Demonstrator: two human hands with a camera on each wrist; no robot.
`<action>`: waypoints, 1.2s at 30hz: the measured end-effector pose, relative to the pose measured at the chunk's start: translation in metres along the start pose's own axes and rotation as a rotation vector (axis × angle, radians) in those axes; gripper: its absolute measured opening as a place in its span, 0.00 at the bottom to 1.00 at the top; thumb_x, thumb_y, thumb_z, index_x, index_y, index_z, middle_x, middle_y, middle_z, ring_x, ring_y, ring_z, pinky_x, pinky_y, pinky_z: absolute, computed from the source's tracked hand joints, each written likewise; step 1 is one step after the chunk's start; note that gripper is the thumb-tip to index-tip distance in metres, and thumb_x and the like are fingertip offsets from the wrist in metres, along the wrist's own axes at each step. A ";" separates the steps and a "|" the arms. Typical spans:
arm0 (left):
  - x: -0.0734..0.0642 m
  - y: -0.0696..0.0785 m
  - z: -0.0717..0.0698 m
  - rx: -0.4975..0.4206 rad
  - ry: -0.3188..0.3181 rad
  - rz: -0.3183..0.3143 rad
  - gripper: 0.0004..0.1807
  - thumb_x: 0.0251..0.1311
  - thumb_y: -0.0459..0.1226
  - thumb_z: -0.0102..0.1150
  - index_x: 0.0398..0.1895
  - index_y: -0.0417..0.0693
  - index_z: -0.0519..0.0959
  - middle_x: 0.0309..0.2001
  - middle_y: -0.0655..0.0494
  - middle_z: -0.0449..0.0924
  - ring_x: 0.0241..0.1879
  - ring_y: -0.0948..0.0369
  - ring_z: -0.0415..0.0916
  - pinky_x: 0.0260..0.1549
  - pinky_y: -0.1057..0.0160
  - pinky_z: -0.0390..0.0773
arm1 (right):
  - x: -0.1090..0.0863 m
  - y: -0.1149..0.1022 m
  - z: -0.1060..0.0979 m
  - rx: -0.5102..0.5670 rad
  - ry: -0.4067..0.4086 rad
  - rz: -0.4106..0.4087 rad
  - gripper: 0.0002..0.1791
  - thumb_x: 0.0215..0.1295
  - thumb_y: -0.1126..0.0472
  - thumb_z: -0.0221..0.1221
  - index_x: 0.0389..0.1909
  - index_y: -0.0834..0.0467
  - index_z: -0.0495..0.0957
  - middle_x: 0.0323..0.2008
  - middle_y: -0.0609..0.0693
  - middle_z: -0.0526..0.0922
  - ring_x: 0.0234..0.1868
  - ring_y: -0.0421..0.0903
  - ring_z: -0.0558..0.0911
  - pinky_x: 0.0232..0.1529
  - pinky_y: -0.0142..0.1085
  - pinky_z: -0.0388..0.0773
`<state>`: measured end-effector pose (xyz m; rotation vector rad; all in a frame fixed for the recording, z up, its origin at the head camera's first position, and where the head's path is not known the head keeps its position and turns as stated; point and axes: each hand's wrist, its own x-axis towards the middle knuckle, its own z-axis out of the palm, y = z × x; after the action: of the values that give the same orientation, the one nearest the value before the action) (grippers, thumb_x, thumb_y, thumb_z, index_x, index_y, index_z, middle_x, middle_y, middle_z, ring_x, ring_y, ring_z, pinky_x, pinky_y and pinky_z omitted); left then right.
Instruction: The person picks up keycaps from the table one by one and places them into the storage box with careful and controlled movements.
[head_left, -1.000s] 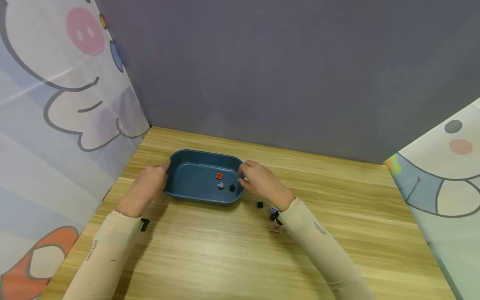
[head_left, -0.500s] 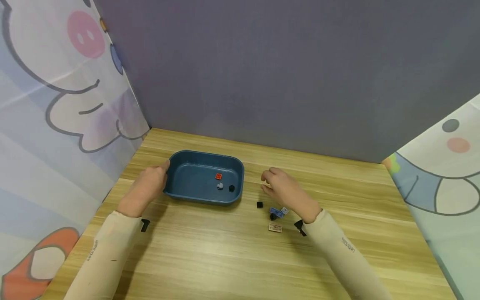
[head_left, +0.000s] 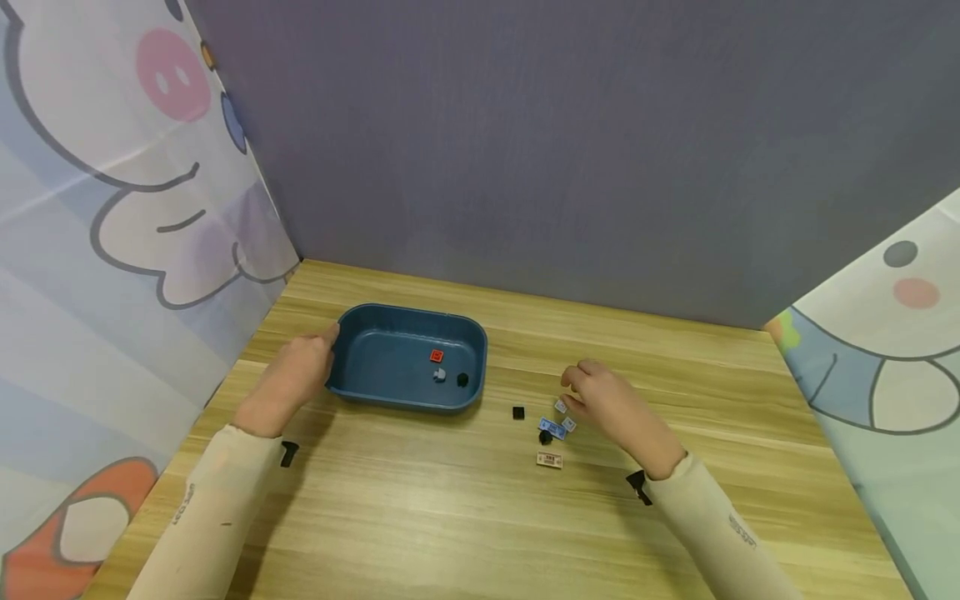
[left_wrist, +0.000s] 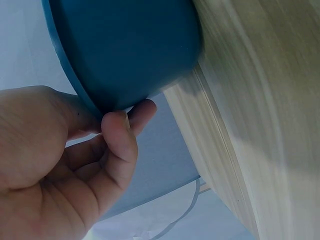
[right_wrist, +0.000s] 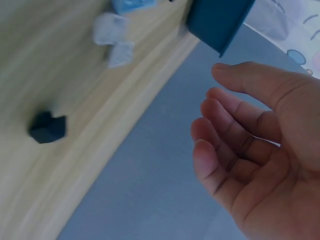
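Note:
In the head view, my left hand [head_left: 295,375] is at the near left end of a blue tray [head_left: 405,402]. The left wrist view shows thumb and fingertips pinching the tray's rim [left_wrist: 75,82]. Inside the tray lie a red square tile [head_left: 437,356], a small grey piece [head_left: 439,375] and a black piece [head_left: 462,380]. My right hand [head_left: 615,412] hovers over the table with loosely bent fingers, holding nothing. Nearest to it are two small white tiles [head_left: 569,424] and a blue printed tile [head_left: 552,428]. The right wrist view also shows a dark angular piece [right_wrist: 47,127].
On the wooden table [head_left: 420,500] between tray and right hand lie a black square piece [head_left: 518,412], a rounded black piece [head_left: 545,437] and a tan printed tile [head_left: 549,460]. A grey panel [head_left: 525,150] stands behind the table, with printed cloths at both sides.
My right hand has left the tray's right end and moved right and nearer, uncovering the white and blue tiles. The left hand and the tray stay in place.

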<state>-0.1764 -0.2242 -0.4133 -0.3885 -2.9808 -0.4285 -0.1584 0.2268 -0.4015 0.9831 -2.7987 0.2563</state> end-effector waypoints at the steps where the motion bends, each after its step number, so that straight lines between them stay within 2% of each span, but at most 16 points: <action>1: 0.000 0.000 0.000 0.001 0.003 0.003 0.24 0.66 0.24 0.48 0.64 0.21 0.68 0.41 0.24 0.79 0.26 0.41 0.79 0.25 0.45 0.78 | -0.003 0.000 0.002 -0.009 0.002 -0.005 0.10 0.57 0.66 0.72 0.37 0.62 0.82 0.32 0.49 0.77 0.28 0.42 0.76 0.25 0.31 0.74; 8: -0.001 -0.002 0.004 -0.006 0.013 0.016 0.24 0.65 0.24 0.49 0.63 0.21 0.68 0.37 0.25 0.79 0.20 0.48 0.74 0.21 0.49 0.77 | -0.018 -0.001 0.018 0.001 0.045 -0.080 0.11 0.52 0.69 0.74 0.31 0.63 0.81 0.29 0.50 0.78 0.26 0.43 0.78 0.23 0.29 0.75; 16: -0.001 -0.002 0.002 0.002 0.013 0.015 0.24 0.64 0.24 0.51 0.64 0.21 0.68 0.34 0.27 0.79 0.19 0.50 0.73 0.21 0.49 0.76 | -0.029 -0.003 0.028 0.033 -0.021 -0.053 0.10 0.54 0.69 0.72 0.31 0.60 0.79 0.29 0.48 0.77 0.29 0.42 0.77 0.26 0.30 0.76; 23: 0.000 -0.001 0.002 0.003 0.024 0.023 0.24 0.64 0.23 0.51 0.63 0.21 0.69 0.27 0.32 0.78 0.16 0.52 0.69 0.17 0.52 0.74 | -0.032 -0.007 0.029 0.083 -0.099 -0.014 0.08 0.56 0.69 0.71 0.31 0.60 0.80 0.28 0.47 0.78 0.27 0.40 0.77 0.26 0.29 0.76; 30: 0.000 -0.002 0.002 0.000 0.009 0.018 0.24 0.65 0.24 0.49 0.64 0.21 0.68 0.29 0.30 0.78 0.16 0.52 0.69 0.18 0.51 0.74 | -0.033 -0.007 0.031 0.063 -0.101 0.010 0.07 0.57 0.67 0.71 0.29 0.60 0.81 0.28 0.46 0.76 0.26 0.39 0.76 0.25 0.29 0.75; 36: 0.001 -0.001 0.001 0.009 0.011 0.017 0.24 0.64 0.24 0.51 0.64 0.21 0.68 0.29 0.31 0.78 0.17 0.50 0.71 0.19 0.49 0.75 | -0.034 -0.008 0.033 0.063 -0.114 0.033 0.08 0.57 0.64 0.72 0.31 0.59 0.81 0.28 0.45 0.75 0.27 0.37 0.73 0.25 0.29 0.74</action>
<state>-0.1778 -0.2247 -0.4144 -0.4087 -2.9658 -0.4138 -0.1304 0.2337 -0.4394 0.9954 -2.9290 0.3038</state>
